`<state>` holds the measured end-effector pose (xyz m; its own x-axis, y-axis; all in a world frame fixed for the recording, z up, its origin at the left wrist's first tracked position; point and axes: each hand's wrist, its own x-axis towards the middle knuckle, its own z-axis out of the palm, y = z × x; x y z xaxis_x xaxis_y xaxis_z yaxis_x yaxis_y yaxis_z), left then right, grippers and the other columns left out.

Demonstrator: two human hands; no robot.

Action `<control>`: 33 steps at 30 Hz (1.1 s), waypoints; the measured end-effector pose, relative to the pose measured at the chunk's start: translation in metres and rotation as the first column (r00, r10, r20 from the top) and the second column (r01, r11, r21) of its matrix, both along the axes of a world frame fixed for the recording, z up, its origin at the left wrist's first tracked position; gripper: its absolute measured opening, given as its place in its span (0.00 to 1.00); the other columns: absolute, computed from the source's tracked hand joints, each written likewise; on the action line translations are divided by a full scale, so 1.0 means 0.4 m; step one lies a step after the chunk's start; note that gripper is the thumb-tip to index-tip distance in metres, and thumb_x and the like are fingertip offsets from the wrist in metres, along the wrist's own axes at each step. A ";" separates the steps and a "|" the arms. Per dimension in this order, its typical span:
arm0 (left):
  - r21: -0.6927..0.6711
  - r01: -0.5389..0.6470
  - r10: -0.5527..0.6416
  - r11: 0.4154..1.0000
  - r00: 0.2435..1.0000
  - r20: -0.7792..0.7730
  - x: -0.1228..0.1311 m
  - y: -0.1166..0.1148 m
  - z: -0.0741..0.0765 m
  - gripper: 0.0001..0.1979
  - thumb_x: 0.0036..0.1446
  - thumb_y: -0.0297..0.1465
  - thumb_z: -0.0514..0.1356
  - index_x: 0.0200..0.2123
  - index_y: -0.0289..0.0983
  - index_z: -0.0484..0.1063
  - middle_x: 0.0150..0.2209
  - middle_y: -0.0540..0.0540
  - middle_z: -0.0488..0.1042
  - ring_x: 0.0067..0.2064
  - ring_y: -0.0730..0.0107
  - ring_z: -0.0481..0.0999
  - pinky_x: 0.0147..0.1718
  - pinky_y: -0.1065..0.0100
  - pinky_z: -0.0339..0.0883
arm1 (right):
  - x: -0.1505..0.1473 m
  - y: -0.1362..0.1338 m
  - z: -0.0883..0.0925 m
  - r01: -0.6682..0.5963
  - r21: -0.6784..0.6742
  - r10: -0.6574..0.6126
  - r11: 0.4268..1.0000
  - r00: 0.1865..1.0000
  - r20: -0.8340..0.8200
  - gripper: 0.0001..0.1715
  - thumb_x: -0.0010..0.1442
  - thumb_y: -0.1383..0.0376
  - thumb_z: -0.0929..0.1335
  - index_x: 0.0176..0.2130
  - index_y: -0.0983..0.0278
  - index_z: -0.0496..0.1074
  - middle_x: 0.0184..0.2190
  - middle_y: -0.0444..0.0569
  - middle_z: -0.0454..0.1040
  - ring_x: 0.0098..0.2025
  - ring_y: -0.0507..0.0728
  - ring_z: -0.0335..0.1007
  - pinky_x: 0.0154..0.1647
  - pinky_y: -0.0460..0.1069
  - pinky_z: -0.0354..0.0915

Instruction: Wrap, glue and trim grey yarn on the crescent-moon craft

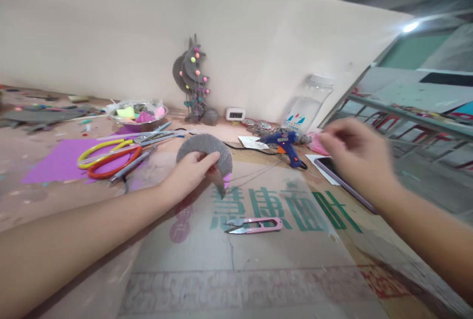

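Observation:
My left hand point(197, 168) is closed on a crescent shape point(205, 145) wound with grey yarn, thumb on top. A bit of purple backing point(227, 180) shows bare near its lower tip. From there a thin grey yarn strand point(254, 173) stretches up to the right, towards my right hand point(356, 151). Raised on the right, that hand is smeared by motion, with its fingers closed in a pinch at the strand's end; the contact itself is blurred. Pink thread snips point(254, 225) lie on the clear sheet below the crescent.
Scissors with yellow and red handles point(111, 159) lie on purple sheets point(55, 161) at left. Behind are a metal bowl point(144, 124), a grey crescent hanging ornament point(192, 77), a small digital clock point(235, 113), a blue glue gun point(286, 146) and a clear bottle point(306, 104). A phone point(343, 183) lies right.

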<state>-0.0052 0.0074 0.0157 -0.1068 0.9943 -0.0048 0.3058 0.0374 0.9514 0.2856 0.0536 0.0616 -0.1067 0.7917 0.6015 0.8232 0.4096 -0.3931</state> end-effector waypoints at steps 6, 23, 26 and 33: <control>-0.006 -0.034 0.034 0.999 0.999 0.001 0.008 -0.006 0.004 0.16 0.50 0.42 0.57 0.21 0.36 0.70 0.22 0.47 0.75 0.15 0.74 0.63 0.14 0.71 0.51 | 0.030 0.114 -0.126 -0.008 -0.299 0.013 0.954 1.000 0.015 0.30 0.51 0.50 0.69 0.46 0.68 0.65 0.39 0.55 0.72 0.32 0.56 0.68 0.32 0.50 0.65; 0.089 0.034 -0.022 0.995 0.992 -0.127 -0.013 0.014 -0.021 0.20 0.52 0.45 0.55 0.20 0.36 0.71 0.23 0.46 0.76 0.26 0.66 0.72 0.23 0.71 0.59 | -0.076 0.025 -0.067 -0.258 -0.335 0.160 0.906 0.942 -0.294 0.13 0.56 0.56 0.66 0.36 0.63 0.72 0.27 0.49 0.75 0.29 0.56 0.71 0.26 0.48 0.63; 0.069 0.032 -0.020 0.997 0.985 -0.173 -0.017 0.014 -0.023 0.21 0.53 0.46 0.54 0.21 0.36 0.71 0.21 0.46 0.75 0.23 0.67 0.70 0.22 0.70 0.58 | -0.127 -0.036 -0.069 -0.362 -0.296 0.261 0.884 0.908 -0.329 0.10 0.56 0.58 0.67 0.34 0.63 0.72 0.29 0.48 0.75 0.29 0.54 0.70 0.31 0.49 0.65; 0.041 -0.010 0.018 0.999 0.978 -0.207 -0.012 0.005 -0.008 0.20 0.52 0.45 0.55 0.19 0.36 0.71 0.18 0.49 0.72 0.18 0.71 0.65 0.18 0.71 0.53 | -0.142 -0.102 -0.119 -0.490 -0.295 0.419 0.820 0.866 -0.273 0.09 0.54 0.58 0.69 0.30 0.61 0.71 0.28 0.46 0.72 0.31 0.55 0.70 0.33 0.50 0.67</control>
<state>-0.0101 0.0094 0.0124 -0.1154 0.9916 0.0587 0.4965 0.0064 0.8680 0.2288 0.0126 0.0142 -0.4197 0.8391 0.3460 0.4729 0.5275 -0.7058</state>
